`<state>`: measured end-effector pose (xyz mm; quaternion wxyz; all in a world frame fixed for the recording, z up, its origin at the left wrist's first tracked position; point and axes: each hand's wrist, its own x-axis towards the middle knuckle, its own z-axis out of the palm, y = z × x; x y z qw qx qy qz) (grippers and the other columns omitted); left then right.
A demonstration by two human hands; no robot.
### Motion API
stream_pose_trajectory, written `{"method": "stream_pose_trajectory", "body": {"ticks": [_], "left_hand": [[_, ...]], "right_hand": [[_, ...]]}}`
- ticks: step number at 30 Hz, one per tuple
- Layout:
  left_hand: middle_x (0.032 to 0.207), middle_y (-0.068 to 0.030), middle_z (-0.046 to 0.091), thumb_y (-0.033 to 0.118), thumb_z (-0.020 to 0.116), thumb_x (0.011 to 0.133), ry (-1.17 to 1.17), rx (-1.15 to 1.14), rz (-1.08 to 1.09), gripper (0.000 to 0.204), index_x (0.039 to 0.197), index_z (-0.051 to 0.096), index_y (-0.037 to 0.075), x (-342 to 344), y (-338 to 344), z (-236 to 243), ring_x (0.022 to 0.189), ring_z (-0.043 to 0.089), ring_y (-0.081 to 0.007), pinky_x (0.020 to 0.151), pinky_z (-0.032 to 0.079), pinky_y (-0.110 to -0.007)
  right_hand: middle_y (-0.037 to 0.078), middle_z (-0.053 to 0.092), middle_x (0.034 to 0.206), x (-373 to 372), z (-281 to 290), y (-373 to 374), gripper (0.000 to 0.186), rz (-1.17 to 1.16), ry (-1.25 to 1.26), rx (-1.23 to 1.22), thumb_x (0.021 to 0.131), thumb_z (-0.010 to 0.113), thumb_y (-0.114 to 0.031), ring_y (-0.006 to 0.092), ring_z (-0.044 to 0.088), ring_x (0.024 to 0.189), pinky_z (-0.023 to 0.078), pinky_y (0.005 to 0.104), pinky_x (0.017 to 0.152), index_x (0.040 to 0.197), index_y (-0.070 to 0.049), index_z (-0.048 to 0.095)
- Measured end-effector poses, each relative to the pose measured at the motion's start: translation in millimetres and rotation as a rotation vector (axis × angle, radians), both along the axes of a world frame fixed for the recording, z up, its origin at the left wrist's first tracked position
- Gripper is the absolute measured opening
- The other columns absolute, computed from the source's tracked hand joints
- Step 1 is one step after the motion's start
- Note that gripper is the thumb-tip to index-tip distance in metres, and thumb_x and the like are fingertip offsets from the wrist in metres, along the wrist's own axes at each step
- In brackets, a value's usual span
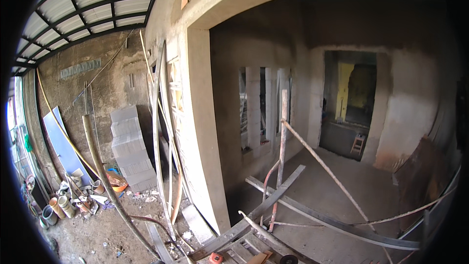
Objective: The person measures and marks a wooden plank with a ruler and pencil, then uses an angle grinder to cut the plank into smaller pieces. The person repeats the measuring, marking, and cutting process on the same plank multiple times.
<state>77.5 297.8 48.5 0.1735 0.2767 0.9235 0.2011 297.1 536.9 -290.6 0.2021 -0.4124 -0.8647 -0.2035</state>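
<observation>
Grey concrete blocks stand stacked against the rough wall; bent steel bars cross the floor ahead. Neither grip of mine shows.

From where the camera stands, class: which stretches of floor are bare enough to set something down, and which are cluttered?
Bare: the concrete floor inside, between the slotted wall and the rusty sheet, toward the far doorway. Crowded: the foreground, crossed by steel bars and bent rods; the dirt yard corner by the stacked blocks, littered with pipe offcuts. No hands show.
</observation>
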Motion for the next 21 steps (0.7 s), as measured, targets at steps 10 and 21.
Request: {"method": "stream_pose_trajectory", "body": {"ticks": [10,21], "left_hand": [[0.149,-0.0202,0.041,0.022,0.073,0.086,0.064,-0.089,0.09,0.086,0.158,0.027,0.015,30.4,-97.7,-89.6,0.136,0.04,-0.0477,0.107,0.038,-0.064],[0.131,-0.0233,0.058,0.022,0.087,0.07,-0.412,0.454,0.166,0.105,0.154,0.029,0.0,51.0,-124.9,0.3,0.127,0.051,-0.0371,0.11,0.043,-0.044]], "right_hand": [[0.03,0.048,0.145,28.8,363.1,-135.3,0.06,0.367,0.699,-0.738,0.094,0.067,-0.018,0.0463,0.047,0.135,0.037,0.0525,0.113,0.147,0.0,0.044],[0.008,0.068,0.112,-54.5,346.0,-234.4,0.05,0.043,0.921,-2.116,0.102,0.063,-0.039,0.016,0.063,0.105,0.052,0.0334,0.083,0.136,-0.003,0.057]]}}
